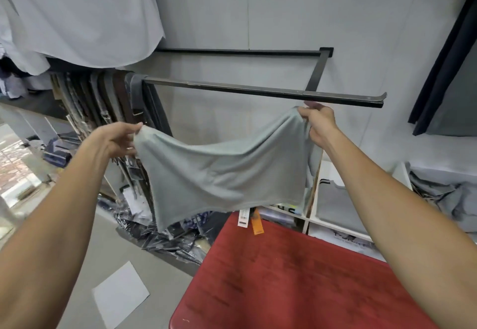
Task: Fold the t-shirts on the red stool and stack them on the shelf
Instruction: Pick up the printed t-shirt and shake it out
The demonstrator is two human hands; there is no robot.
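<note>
**Grey t-shirt held up above the red stool**

The upper left corner of a grey t-shirt [222, 173] is pinched by the left hand [121, 138], fingers curled on the cloth. The upper right corner is gripped by the right hand [318, 122], held a little higher. Between them the cloth sags, its hem hanging free above the far edge of the red stool [296, 282]. Two tags [250, 219], one white and one orange, dangle below the hem. Behind the hands a black rail [258, 91] is fixed to the wall. To the far right, folded garments [338, 207] lie in a white shelf [313, 194].
</note>
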